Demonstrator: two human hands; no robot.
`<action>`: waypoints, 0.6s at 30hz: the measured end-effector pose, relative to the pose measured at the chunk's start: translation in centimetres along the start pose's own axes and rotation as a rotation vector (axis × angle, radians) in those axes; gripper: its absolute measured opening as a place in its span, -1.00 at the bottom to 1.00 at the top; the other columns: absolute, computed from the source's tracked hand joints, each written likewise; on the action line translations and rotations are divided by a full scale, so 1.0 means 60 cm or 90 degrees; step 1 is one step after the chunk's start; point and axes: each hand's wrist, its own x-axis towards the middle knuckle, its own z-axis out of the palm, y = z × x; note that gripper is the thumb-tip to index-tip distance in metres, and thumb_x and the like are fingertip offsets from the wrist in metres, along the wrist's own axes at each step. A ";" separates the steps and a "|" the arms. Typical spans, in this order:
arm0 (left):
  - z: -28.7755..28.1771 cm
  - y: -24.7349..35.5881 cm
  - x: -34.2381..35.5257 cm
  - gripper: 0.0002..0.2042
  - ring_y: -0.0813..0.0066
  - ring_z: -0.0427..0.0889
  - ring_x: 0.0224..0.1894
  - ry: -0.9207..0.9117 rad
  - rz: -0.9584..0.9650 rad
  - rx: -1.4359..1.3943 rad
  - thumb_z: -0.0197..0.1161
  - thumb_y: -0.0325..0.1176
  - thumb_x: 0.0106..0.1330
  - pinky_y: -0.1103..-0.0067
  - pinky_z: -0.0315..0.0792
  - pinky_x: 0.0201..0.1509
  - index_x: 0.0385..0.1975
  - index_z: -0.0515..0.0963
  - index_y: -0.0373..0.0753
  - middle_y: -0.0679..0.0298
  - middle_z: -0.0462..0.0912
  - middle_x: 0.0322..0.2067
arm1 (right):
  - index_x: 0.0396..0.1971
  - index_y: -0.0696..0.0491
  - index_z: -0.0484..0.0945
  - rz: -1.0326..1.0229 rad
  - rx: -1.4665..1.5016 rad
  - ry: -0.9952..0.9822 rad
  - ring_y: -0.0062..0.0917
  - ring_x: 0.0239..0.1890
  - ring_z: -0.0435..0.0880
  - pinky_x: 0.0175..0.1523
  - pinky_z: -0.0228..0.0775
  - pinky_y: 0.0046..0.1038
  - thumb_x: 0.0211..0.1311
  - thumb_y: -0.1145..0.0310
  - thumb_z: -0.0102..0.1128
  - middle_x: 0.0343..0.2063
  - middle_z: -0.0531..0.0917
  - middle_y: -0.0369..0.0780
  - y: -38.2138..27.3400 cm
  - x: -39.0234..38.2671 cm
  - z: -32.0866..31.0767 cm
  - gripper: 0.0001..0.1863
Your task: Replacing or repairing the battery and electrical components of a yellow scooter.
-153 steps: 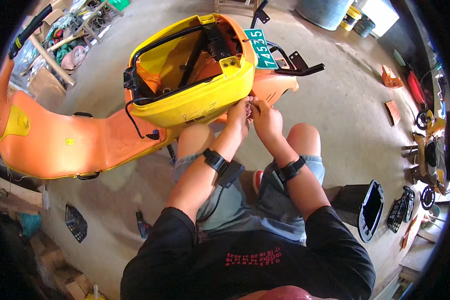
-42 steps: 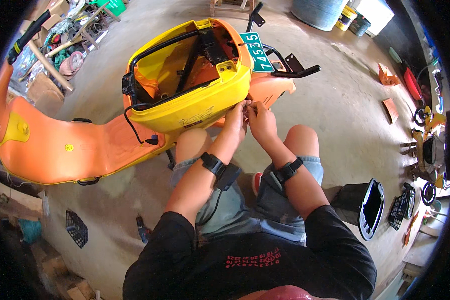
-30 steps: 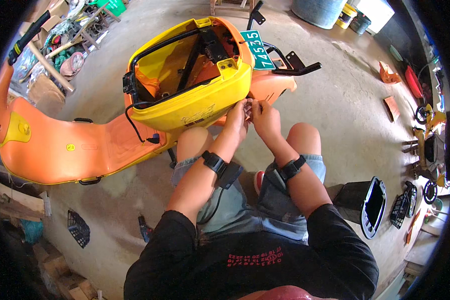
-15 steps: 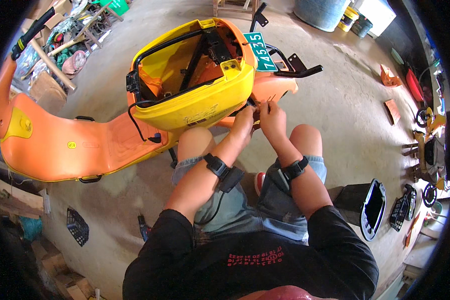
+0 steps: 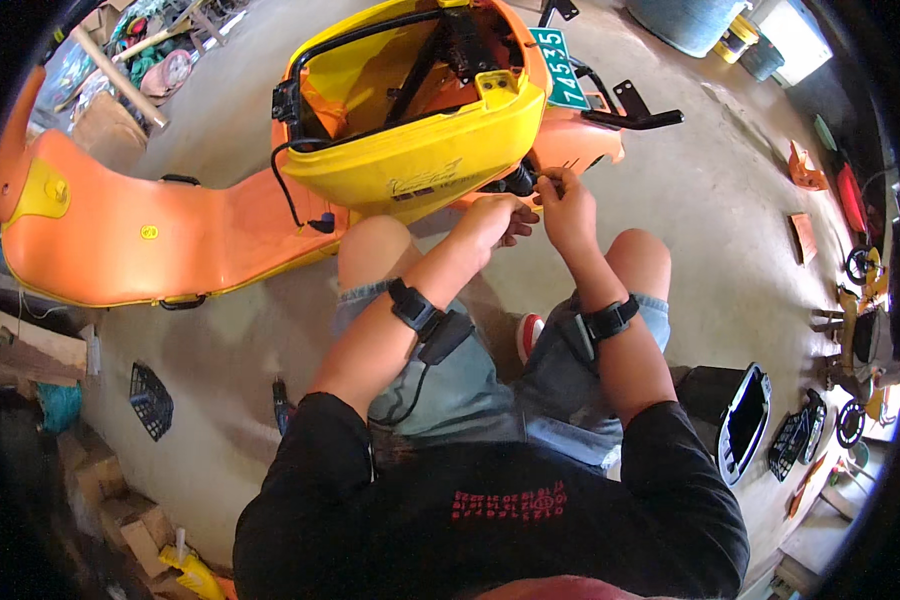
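My left hand [image 5: 500, 220] hangs just below the opening in the scooter's lower side, its fingers curled loosely and apart. My right hand [image 5: 568, 205] is higher and to its right, thumb and fingers pinched beside a dark mechanical part [image 5: 518, 180]; whatever they hold is too small to make out. Above both hands is the yellow body shell [image 5: 415, 150] with a black rim and open top. A green plate [image 5: 558, 68] is fixed at its right, beside black bars [image 5: 630, 118]. The long orange floor section [image 5: 100, 240] stretches left, with a black cable hanging over it.
A black bin [image 5: 715, 420] and black baskets [image 5: 792, 440] lie at the lower right, another basket [image 5: 152, 400] and a drill [image 5: 282, 405] at the left. Piled clutter [image 5: 145, 60], cardboard boxes [image 5: 145, 530], an orange plastic piece [image 5: 805, 165] and a blue barrel [image 5: 685, 20] stand around.
My view has shifted, so the scooter sits higher in the picture. My hands have drawn apart: the left lower with fingers loosened, the right still pinched. The opening behind them shows more.
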 end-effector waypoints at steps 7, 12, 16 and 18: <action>-0.033 -0.004 -0.087 -0.87 0.64 0.37 -0.58 -0.049 0.012 0.024 -0.01 -0.36 0.27 0.70 0.18 -0.59 -0.37 0.47 -0.23 0.36 0.47 -0.54 | -0.25 0.16 0.54 0.008 -0.013 -0.070 -0.38 -0.45 0.69 -0.28 0.48 -0.42 0.18 0.33 0.13 -0.50 0.66 -0.07 0.002 -0.015 -0.003 -0.77; -0.069 0.002 -0.133 -0.87 0.66 0.31 -0.60 0.021 0.016 -0.068 0.00 -0.32 0.31 0.71 0.14 -0.62 -0.37 0.46 -0.21 0.44 0.35 -0.60 | -0.23 0.19 0.54 0.004 0.045 -0.103 -0.45 -0.44 0.69 -0.29 0.48 -0.46 0.19 0.36 0.12 -0.49 0.66 -0.10 -0.017 -0.025 -0.002 -0.76; -0.093 0.016 -0.159 -0.89 0.65 0.30 -0.62 0.088 0.095 -0.157 0.00 -0.38 0.34 0.74 0.11 -0.66 -0.29 0.42 -0.25 0.41 0.38 -0.57 | -0.23 0.22 0.53 0.047 0.144 -0.133 -0.53 -0.46 0.67 -0.35 0.46 -0.50 0.27 0.33 0.06 -0.48 0.65 -0.16 -0.036 -0.035 0.006 -0.75; -0.110 0.006 -0.159 -0.91 0.65 0.32 -0.61 0.105 0.142 -0.194 -0.04 -0.43 0.35 0.74 0.12 -0.65 -0.26 0.41 -0.26 0.36 0.44 -0.52 | -0.23 0.23 0.53 0.065 0.187 -0.140 -0.55 -0.47 0.66 -0.37 0.45 -0.52 0.31 0.31 0.03 -0.48 0.64 -0.19 -0.044 -0.041 0.010 -0.73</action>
